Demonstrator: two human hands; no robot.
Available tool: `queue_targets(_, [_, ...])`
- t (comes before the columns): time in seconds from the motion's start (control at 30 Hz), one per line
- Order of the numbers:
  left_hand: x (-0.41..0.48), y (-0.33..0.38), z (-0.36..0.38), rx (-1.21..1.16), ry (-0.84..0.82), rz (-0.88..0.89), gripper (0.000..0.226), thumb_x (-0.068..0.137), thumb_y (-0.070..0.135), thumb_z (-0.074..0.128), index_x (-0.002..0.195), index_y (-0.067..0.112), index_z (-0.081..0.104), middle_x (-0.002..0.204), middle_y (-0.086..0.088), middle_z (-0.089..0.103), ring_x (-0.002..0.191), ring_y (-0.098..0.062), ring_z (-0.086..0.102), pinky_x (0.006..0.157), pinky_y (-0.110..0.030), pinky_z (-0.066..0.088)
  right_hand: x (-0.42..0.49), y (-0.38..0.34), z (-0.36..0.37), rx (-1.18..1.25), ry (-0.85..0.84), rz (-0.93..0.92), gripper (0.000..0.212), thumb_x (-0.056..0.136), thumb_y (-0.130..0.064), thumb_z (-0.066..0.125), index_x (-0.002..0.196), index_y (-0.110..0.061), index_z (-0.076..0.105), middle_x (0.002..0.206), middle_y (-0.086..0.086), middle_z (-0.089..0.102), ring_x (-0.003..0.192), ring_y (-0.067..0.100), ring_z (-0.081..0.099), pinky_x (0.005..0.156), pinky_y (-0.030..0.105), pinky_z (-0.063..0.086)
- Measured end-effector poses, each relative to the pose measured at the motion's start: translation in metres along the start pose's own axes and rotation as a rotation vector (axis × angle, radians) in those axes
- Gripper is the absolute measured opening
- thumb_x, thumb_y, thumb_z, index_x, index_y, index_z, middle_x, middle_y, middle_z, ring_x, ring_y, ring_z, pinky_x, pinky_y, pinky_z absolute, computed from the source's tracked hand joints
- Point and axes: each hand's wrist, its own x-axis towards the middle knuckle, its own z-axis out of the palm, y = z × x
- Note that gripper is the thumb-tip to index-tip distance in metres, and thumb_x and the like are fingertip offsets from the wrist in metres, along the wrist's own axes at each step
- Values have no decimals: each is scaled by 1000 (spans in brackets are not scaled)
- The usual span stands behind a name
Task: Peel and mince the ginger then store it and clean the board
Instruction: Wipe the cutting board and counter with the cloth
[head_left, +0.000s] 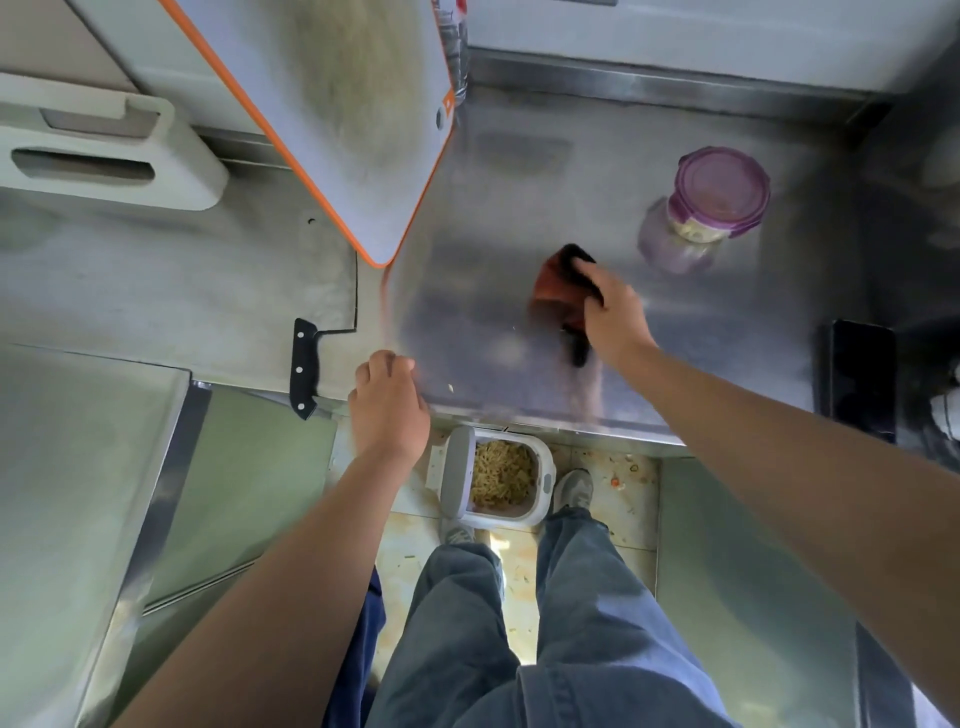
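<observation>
My right hand (613, 317) grips a red and black cloth (558, 291) and presses it on the steel counter (701, 332). My left hand (387, 400) sits at the counter's front edge with its fingers curled, and I see nothing in it. The grey cutting board with an orange rim (358, 130) stands tilted at the back, off the counter's middle. A clear container with a purple lid (719, 195) stands at the back right with pale minced ginger inside. A cleaver with a black handle (304, 369) lies flat to the left. A small pale scrap (450, 387) lies near my left hand.
An open white bin (498, 478) with yellowish scraps stands on the floor below the counter edge, between my feet. A white rack (104, 150) sits at the back left. A black object (862, 379) is at the counter's right end. Scraps dot the floor tiles.
</observation>
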Motion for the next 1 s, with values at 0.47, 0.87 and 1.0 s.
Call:
queue_targets(0.47, [-7, -8, -1, -165, 52, -27, 64, 90, -3, 46, 149, 9, 23, 145, -6, 42, 134, -24, 34, 105, -36, 38, -16, -26, 75, -155, -586, -322, 63, 85, 15, 39, 136, -20, 50, 147, 3, 42, 136, 20, 37, 118, 32, 20])
queue_targets(0.87, [-12, -6, 4, -98, -17, 56, 54, 92, -2, 45, 143, 8, 33, 156, -7, 20, 144, -23, 16, 118, -35, 23, -50, -24, -5, -89, -648, -57, 62, 82, 19, 36, 105, -29, 69, 88, -17, 69, 47, -6, 54, 47, 12, 41])
queue_targets(1.0, [-14, -7, 6, -91, -23, 46, 55, 93, -1, 44, 145, 10, 31, 158, -6, 16, 146, -23, 12, 118, -38, 23, -35, -12, -4, 30, -266, -14, 67, 80, 18, 33, 119, -25, 65, 121, -1, 62, 89, 13, 64, 71, 17, 52])
